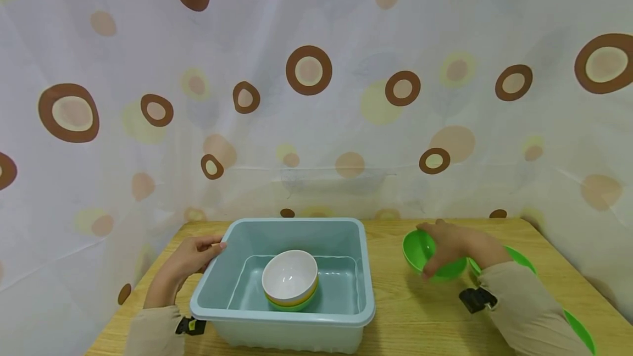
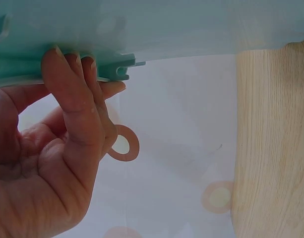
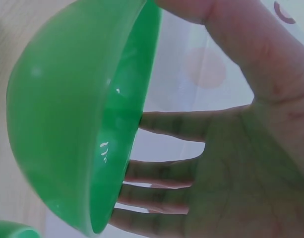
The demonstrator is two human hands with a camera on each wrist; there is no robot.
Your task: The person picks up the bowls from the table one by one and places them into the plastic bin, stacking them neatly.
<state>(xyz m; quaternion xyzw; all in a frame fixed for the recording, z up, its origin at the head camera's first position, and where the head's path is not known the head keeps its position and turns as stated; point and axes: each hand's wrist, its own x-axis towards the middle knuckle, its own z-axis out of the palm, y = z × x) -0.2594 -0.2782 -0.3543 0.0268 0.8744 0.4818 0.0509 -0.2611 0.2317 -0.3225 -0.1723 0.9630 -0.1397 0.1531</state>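
My left hand (image 1: 190, 260) grips the left rim of a light blue plastic basin (image 1: 282, 317), with the thumb on top. The left wrist view has its fingers (image 2: 75, 99) curled up under the rim. Inside the basin sits a nested stack: a white bowl (image 1: 288, 274) on top, a yellow one (image 1: 293, 298) and a green one below. To the right of the basin, my right hand (image 1: 457, 243) holds a green bowl (image 3: 57, 109) by its rim, thumb on one side and fingers across from it. That bowl is tilted, close over the table.
Another green bowl (image 1: 519, 258) stands behind the right wrist, partly hidden. A further green rim (image 1: 579, 331) shows beyond the right sleeve. The wooden table (image 1: 395, 323) ends at the back against a white curtain (image 1: 341, 125) with brown and yellow spots.
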